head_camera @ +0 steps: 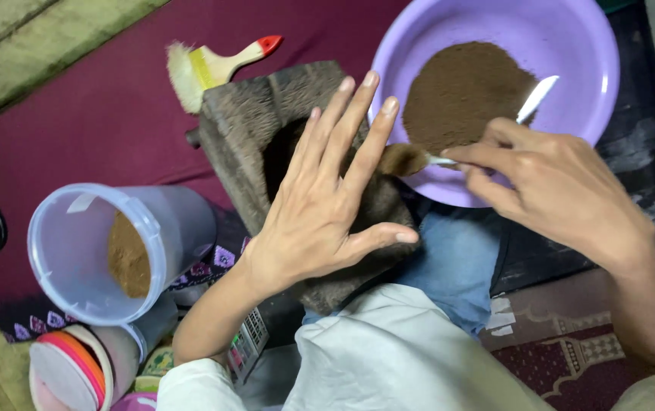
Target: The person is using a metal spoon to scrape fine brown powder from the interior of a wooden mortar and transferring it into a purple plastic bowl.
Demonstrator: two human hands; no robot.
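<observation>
My left hand [326, 198] lies flat with fingers spread on a dark, rough wooden block [266, 114] that has a hollow in its middle. My right hand [552, 183] grips a white plastic spoon [537, 97] heaped with brown powder at its tip [403, 160], held just beside my left fingers over the block. Behind the spoon sits a purple basin [571, 46] with a mound of the same brown powder [460, 91].
A clear plastic tub [76, 251] with brown powder lies tilted at the left. A brush with a red-tipped handle [217, 65] rests behind the block on maroon cloth [99, 114]. Stacked lids [68, 373] and a calculator [247, 342] sit near my lap.
</observation>
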